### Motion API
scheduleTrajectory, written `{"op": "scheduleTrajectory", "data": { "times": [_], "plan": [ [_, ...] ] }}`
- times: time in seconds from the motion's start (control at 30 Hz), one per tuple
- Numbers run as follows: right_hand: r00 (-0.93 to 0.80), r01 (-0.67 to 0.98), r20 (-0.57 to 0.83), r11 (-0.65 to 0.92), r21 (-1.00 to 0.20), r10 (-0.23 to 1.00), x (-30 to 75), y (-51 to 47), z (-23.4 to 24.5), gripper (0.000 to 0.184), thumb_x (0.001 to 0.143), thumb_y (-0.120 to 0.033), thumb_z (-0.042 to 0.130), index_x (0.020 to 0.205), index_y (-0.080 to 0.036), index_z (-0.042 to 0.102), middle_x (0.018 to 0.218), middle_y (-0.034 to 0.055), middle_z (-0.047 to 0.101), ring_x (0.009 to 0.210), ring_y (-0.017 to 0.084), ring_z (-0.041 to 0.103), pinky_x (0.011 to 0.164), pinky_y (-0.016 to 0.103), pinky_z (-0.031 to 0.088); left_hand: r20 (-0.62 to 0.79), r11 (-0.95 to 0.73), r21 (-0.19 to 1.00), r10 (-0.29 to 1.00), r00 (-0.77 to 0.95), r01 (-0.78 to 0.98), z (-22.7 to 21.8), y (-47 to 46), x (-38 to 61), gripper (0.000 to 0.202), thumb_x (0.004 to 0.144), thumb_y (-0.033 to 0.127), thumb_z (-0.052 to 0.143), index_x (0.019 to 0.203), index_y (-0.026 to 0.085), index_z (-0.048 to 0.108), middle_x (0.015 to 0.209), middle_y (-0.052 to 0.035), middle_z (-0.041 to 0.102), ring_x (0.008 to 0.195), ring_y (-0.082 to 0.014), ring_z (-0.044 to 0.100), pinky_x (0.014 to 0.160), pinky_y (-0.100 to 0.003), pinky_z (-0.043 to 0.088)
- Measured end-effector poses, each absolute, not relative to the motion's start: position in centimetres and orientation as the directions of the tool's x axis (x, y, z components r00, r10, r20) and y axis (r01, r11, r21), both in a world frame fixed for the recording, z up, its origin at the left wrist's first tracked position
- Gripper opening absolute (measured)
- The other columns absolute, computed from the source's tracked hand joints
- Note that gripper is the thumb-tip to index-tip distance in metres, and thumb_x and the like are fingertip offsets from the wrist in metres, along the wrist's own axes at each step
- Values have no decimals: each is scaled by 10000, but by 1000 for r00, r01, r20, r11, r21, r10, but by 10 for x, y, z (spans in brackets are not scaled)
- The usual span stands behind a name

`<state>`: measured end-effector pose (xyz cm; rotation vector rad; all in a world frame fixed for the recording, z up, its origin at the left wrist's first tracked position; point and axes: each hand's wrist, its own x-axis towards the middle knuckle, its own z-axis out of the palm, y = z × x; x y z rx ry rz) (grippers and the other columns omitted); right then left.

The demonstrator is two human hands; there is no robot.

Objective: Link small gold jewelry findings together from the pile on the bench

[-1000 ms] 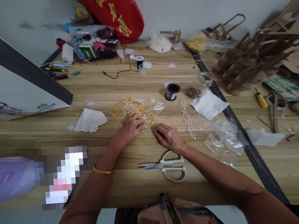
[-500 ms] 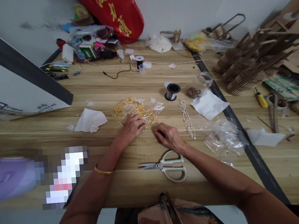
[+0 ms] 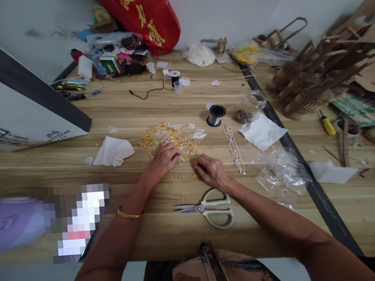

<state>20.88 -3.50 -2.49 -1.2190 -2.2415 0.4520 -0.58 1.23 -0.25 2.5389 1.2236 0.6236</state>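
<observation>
Wooden table (image 3: 113, 107), spread with craft materials. Clear plastic bags (image 3: 282, 172), crumpled, right of the hands. Pile of gold and silver beads (image 3: 176, 137), mid-table, directly ahead of the hands. Scissors (image 3: 199, 208), pale handles, lying nearer the body. Left hand (image 3: 164, 162): fingers curled at the pile's near edge; whether anything is gripped cannot be told. Right hand (image 3: 212, 169): fingers loosely bent, tips hidden; any hold cannot be told. Silver chain (image 3: 233, 150), right of the pile. Wire spool (image 3: 216, 115), upright beyond it. Fine gold strand (image 3: 180, 177), between the hands.
</observation>
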Motion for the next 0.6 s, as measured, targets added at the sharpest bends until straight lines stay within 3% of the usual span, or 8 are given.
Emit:
{"op": "scheduleTrajectory", "data": {
  "times": [0.6],
  "plan": [
    [-421,630,300,514,-582,856,209,-35,-24,89,886,-201,487,852,-188,568,814,40,607,738,154,570,668,244,413,273,-636,374,771,576,674,-4,12,-6,181,894,215,488,807,163,638,821,-40,584,851,-185,511,900,-363,388]
  ]
}}
